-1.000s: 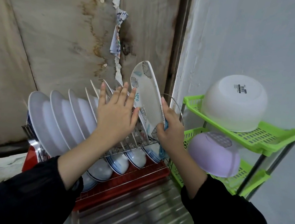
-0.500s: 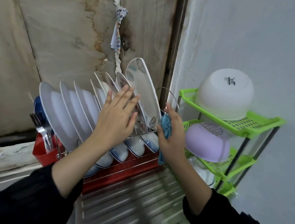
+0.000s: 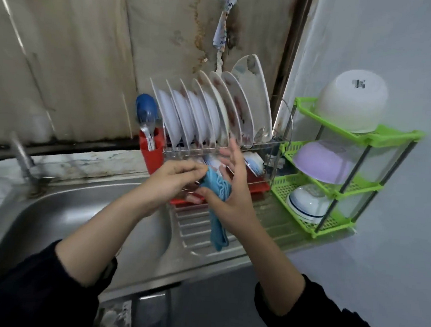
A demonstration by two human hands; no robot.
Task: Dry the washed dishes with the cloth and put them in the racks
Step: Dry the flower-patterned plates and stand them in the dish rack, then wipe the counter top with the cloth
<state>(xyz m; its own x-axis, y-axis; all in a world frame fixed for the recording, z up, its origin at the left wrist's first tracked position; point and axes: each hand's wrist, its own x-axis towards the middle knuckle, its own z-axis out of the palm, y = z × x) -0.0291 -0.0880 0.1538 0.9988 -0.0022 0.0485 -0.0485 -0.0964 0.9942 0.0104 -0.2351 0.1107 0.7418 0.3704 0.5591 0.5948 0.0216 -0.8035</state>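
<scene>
A blue cloth [image 3: 218, 189] hangs between my two hands in front of the dish rack, its tail drooping over the draining board. My left hand [image 3: 174, 183] pinches the cloth's top edge with curled fingers. My right hand [image 3: 230, 190] has the cloth against its palm, thumb under it and fingers spread upward. The wire dish rack [image 3: 275, 144] on a red tray holds several white plates [image 3: 187, 114] standing on edge, with a patterned oval plate [image 3: 253, 94] at its right end. Small bowls sit on the rack's lower level, partly hidden by my hands.
A red cutlery holder [image 3: 153, 153] with a blue spoon stands left of the rack. A green three-tier shelf [image 3: 353, 138] at the right carries a white bowl [image 3: 353, 99], a purple bowl [image 3: 323, 161] and a blue-rimmed bowl [image 3: 306, 201]. The steel sink [image 3: 63, 216] and tap [image 3: 21, 155] lie at left.
Both hands have come down off the plates in the rack, leaving the patterned plate standing there. They now meet in front of the rack with the cloth. The view has pulled back.
</scene>
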